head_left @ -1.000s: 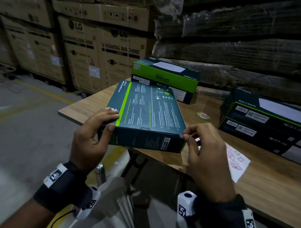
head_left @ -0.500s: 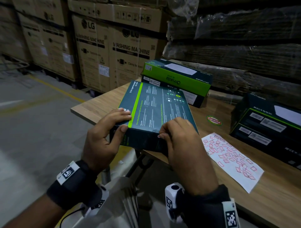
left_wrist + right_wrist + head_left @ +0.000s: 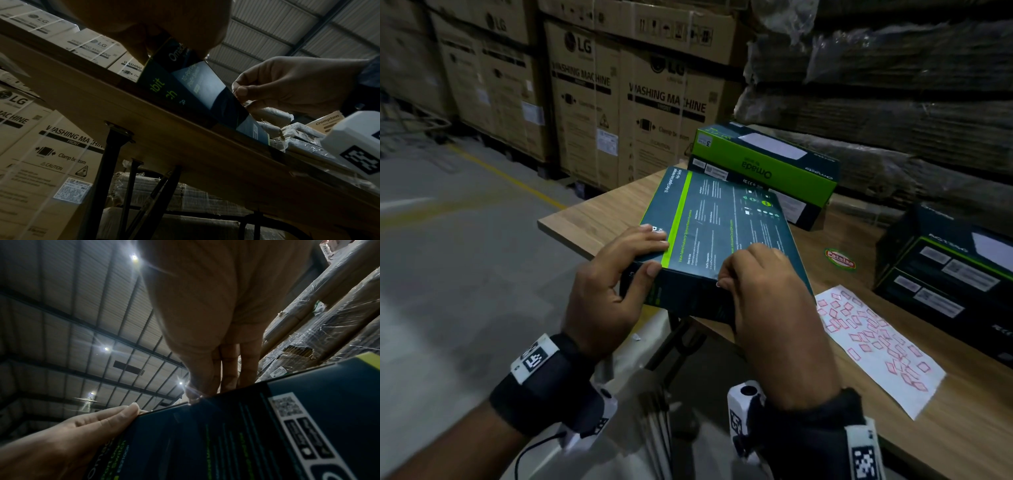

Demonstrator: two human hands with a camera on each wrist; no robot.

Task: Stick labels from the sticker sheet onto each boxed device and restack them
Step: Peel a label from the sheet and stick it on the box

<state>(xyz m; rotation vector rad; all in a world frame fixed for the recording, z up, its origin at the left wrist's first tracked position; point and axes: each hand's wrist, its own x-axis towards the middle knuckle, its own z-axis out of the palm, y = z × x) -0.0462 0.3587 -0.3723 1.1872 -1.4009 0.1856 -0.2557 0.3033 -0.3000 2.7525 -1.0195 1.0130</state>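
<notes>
A dark teal boxed device point(image 3: 722, 219) with a green stripe lies tilted over the table's near edge. My left hand point(image 3: 655, 253) grips its near left corner, thumb on the side face and fingers on top. My right hand point(image 3: 727, 267) pinches the near top edge with curled fingers; what lies under the fingertips is hidden. The left wrist view shows the right thumb and fingers point(image 3: 241, 91) at the box point(image 3: 191, 91) edge. In the right wrist view its fingertips point(image 3: 205, 391) touch the box point(image 3: 246, 434). The white sticker sheet point(image 3: 876, 349) with red labels lies flat to the right.
A green and dark Omada box point(image 3: 767, 161) tops a small stack at the back of the wooden table point(image 3: 602, 219). Stacked dark boxes point(image 3: 945, 274) stand at the right. A round red-green sticker point(image 3: 839, 259) lies between them. Large cartons and wrapped pallets stand behind.
My right hand moved from the box's near right corner leftward to the middle of its near edge, uncovering the sticker sheet. The left hand kept its grip.
</notes>
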